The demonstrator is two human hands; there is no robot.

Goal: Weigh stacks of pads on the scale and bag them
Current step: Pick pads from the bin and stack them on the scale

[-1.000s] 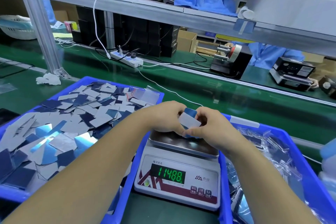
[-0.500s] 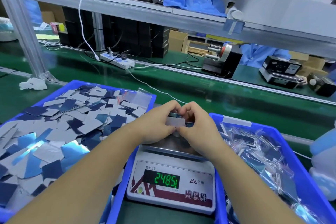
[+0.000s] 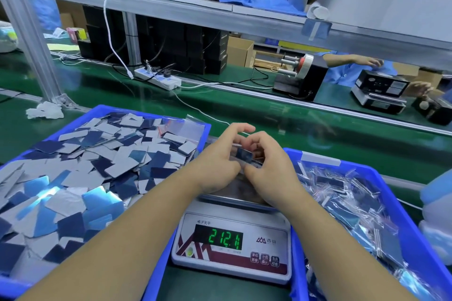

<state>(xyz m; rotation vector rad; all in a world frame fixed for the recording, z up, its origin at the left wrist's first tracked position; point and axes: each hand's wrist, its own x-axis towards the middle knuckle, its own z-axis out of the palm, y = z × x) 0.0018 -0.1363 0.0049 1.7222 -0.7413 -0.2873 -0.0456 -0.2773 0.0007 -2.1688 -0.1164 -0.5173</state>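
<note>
A white digital scale (image 3: 232,249) stands between two blue bins, its green display reading 212.1. Above its steel pan (image 3: 234,197) my left hand (image 3: 217,164) and my right hand (image 3: 271,168) meet, both curled round a small stack of blue pads (image 3: 244,155) that seems to sit in a clear bag; the bag's edges are blurred. Both wrists lie low over the pan. The left blue bin (image 3: 146,283) holds several loose grey and blue pads (image 3: 97,166). The right blue bin (image 3: 413,232) holds several bagged pads (image 3: 354,205).
Clear bags (image 3: 188,127) lie at the left bin's far corner. Beyond runs a green conveyor belt (image 3: 269,124) with a white power strip (image 3: 159,79), a tape dispenser (image 3: 300,78) and a second scale (image 3: 379,93), where another person's hands work. An aluminium post (image 3: 31,39) stands at left.
The stack went from tilted up between my fingers to lying flatter, now inside something clear. The scale reading dropped from 1148.8 through 248.5 to 212.1. The view shifted slightly.
</note>
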